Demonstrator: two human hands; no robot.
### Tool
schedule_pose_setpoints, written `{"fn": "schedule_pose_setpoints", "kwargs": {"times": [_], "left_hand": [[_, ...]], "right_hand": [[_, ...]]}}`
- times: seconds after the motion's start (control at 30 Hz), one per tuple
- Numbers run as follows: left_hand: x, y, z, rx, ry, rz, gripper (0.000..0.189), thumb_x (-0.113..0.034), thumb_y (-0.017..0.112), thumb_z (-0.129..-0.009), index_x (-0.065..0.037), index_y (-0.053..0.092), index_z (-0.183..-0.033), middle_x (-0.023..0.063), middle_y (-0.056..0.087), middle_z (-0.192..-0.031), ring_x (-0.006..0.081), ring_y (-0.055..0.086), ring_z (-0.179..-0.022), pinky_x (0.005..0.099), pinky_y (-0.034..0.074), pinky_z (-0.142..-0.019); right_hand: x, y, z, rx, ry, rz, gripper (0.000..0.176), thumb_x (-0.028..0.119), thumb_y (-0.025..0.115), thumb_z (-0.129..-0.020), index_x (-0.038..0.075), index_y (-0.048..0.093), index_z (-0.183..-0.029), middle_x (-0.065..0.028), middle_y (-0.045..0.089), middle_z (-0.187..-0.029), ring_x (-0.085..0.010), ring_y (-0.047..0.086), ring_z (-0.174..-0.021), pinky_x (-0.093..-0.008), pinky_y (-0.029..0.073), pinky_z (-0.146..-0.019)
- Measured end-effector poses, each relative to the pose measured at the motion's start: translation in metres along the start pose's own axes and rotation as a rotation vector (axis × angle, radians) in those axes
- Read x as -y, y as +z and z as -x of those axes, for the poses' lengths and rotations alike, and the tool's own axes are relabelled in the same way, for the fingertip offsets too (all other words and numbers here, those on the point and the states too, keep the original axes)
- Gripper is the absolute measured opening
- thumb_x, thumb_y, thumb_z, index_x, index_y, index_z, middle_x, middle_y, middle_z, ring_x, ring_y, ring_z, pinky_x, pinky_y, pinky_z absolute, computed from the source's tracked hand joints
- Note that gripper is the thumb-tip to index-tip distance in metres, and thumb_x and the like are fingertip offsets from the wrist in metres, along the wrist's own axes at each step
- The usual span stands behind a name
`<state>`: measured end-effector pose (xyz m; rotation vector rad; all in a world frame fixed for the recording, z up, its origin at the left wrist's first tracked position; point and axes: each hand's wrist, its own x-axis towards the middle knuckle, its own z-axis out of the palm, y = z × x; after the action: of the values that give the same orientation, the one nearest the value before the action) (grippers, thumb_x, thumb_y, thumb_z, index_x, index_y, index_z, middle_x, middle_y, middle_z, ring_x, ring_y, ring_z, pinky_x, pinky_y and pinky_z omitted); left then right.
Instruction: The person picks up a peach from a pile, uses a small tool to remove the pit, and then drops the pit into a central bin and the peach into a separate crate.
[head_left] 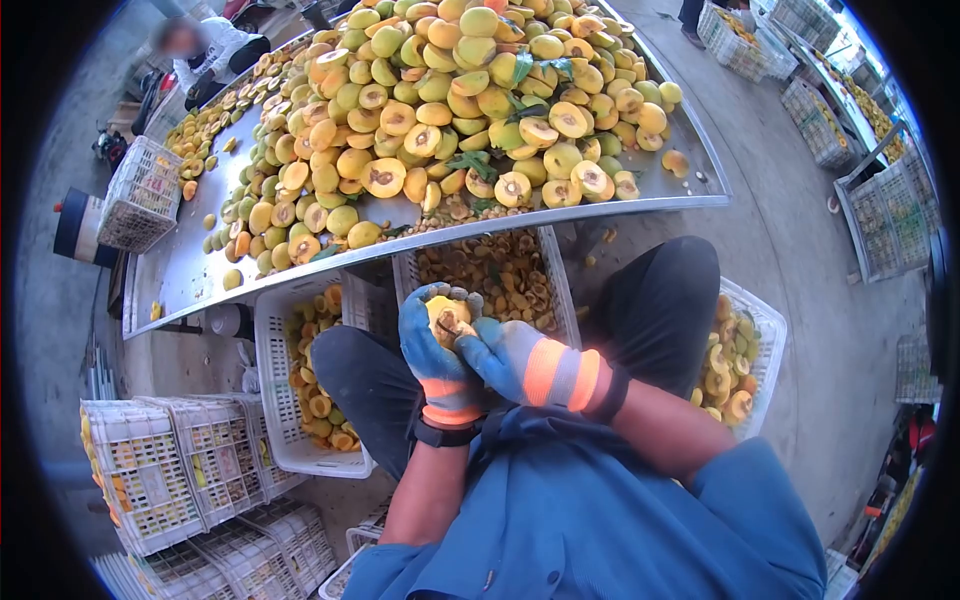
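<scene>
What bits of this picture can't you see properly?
Head view:
- The fruit: mostly covered by the left hand and right hand; any tool is hidden.
- The pit crate: near end behind the hands.
- The right-side crate: partly behind the knee.
- The person at top left: blurred.
- The far crates: too small, cut by the edge.

Table (690, 185): sheet metal, glossy. Crates (268, 340): plastic, matt. Gloves (435, 350): knit cloth w/ blue rubbery coat. Fruit (447, 322): matt. Floor (800, 250): rough concrete.
</scene>
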<state>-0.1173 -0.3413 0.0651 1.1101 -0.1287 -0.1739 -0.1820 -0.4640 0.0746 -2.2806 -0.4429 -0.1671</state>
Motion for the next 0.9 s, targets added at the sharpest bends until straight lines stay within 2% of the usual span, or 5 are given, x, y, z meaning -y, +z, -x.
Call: {"fn": "schedule_pose_setpoints", "kwargs": {"times": [0.17, 0.5, 0.8, 0.83, 0.9], "left_hand": [[-0.002, 0.001, -0.002, 0.084, 0.046, -0.207, 0.039, -0.038, 0.046, -0.113, -0.002, 0.059, -0.12, 0.0137, 0.067, -0.107, 0.0247, 0.069, -0.095, 0.0403, 0.062, -0.089], [0.01, -0.011, 0.001, -0.016, -0.335, 0.329, 0.053, -0.057, 0.055, -0.108, -0.006, 0.064, -0.113, 0.0124, 0.069, -0.099, 0.0276, 0.07, -0.085, 0.0418, 0.06, -0.074], [-0.004, -0.002, -0.007, -0.049, -0.663, 0.421, 0.052, -0.059, 0.063, -0.103, -0.007, 0.066, -0.112, 0.0125, 0.07, -0.098, 0.0291, 0.072, -0.091, 0.0417, 0.062, -0.079], [-0.009, 0.0, -0.008, -0.174, -0.636, 0.557, 0.039, -0.043, 0.074, -0.1, -0.006, 0.066, -0.111, 0.0122, 0.071, -0.099, 0.028, 0.074, -0.09, 0.0375, 0.061, -0.081], [-0.023, -0.018, -0.013, 0.011, 0.068, -0.419, 0.031, -0.026, 0.08, -0.095, -0.004, 0.065, -0.111, 0.0113, 0.071, -0.099, 0.0267, 0.074, -0.09, 0.035, 0.06, -0.083]], "right_hand": [[-0.009, 0.001, 0.003, -0.038, 0.015, -0.191, 0.023, 0.014, 0.057, -0.104, -0.005, 0.063, -0.116, -0.0203, 0.067, -0.098, -0.038, 0.069, -0.081, -0.046, 0.056, -0.072], [-0.008, -0.021, 0.002, 0.414, 0.84, -1.303, 0.041, 0.048, 0.056, -0.109, 0.01, 0.066, -0.095, 0.0036, 0.052, -0.067, -0.009, 0.047, -0.056, -0.0256, 0.037, -0.05], [-0.02, -0.026, 0.022, 0.463, 0.818, -1.75, 0.04, 0.047, 0.057, -0.108, 0.008, 0.061, -0.097, 0.0037, 0.042, -0.059, -0.0069, 0.031, -0.04, -0.0238, 0.025, -0.038], [-0.021, -0.029, 0.024, 0.436, 0.783, -1.777, 0.041, 0.046, 0.057, -0.109, 0.008, 0.064, -0.098, 0.0021, 0.045, -0.06, -0.0075, 0.037, -0.042, -0.0235, 0.028, -0.04], [-0.02, -0.033, 0.021, 0.29, 0.824, -1.321, 0.044, 0.045, 0.056, -0.109, 0.005, 0.067, -0.099, -0.0031, 0.055, -0.063, -0.0143, 0.049, -0.048, -0.0298, 0.038, -0.046]]}}
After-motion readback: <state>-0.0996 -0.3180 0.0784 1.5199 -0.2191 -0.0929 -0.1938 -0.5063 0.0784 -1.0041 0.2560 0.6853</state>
